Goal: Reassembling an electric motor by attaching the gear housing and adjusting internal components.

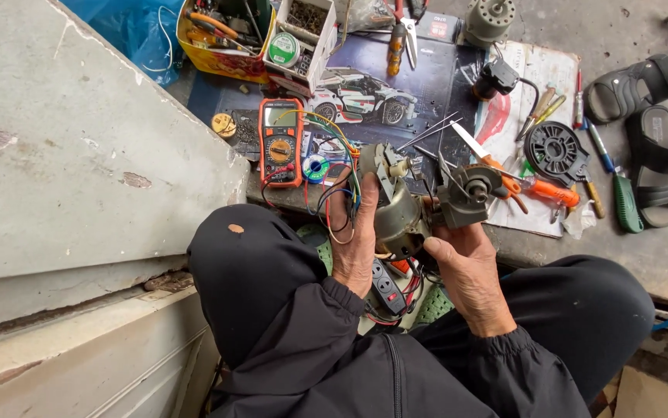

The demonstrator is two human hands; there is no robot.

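My left hand (355, 240) grips a round grey metal fan motor (397, 217) with coloured wires (332, 197) trailing from it. A white plastic part (390, 164) sits on the motor's top end. My right hand (467, 267) holds a second grey motor piece with a round hub (469, 193), pressed against the first one's right side. Both hands are above my knees in dark trousers, and black jacket sleeves cover my wrists.
An orange multimeter (280, 142) and a solder spool (317, 168) lie on a dark poster (427, 85) ahead. Farther out lie orange-handled scissors (504, 174), a black round fan part (556, 150), screwdrivers (624, 203), pliers (400, 35), a yellow tool box (222, 56), another motor (489, 19) and black sandals (651, 131). A concrete slab (78, 139) rises at left.
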